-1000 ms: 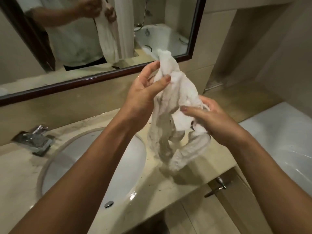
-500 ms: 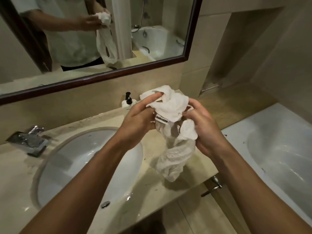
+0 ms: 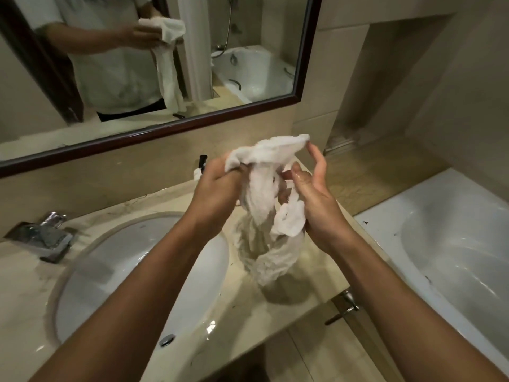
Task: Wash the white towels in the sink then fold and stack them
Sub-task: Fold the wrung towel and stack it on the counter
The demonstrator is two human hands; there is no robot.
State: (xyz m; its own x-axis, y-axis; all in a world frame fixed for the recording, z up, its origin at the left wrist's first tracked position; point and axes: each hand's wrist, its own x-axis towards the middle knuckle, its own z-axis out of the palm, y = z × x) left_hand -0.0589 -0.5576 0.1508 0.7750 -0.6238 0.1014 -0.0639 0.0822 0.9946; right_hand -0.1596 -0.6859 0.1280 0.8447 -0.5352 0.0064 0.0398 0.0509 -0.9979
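My left hand (image 3: 217, 186) grips the crumpled wet white cloth towel (image 3: 264, 205) near its top; right hand (image 3: 311, 194) pinches it by the thumb, fingers straight. Towel hangs above the beige marble desk (image 3: 275, 307), right of the white oval sink (image 3: 115, 271).

The white towel (image 3: 264, 205) is wet and crumpled, held up above the tabletop (image 3: 275, 321) just to the right of the sink (image 3: 132, 260). Its top edge is bunched and stretched sideways into a band, while the rest hangs down in a twisted, wrinkled mass whose lower end reaches close to the tabletop.
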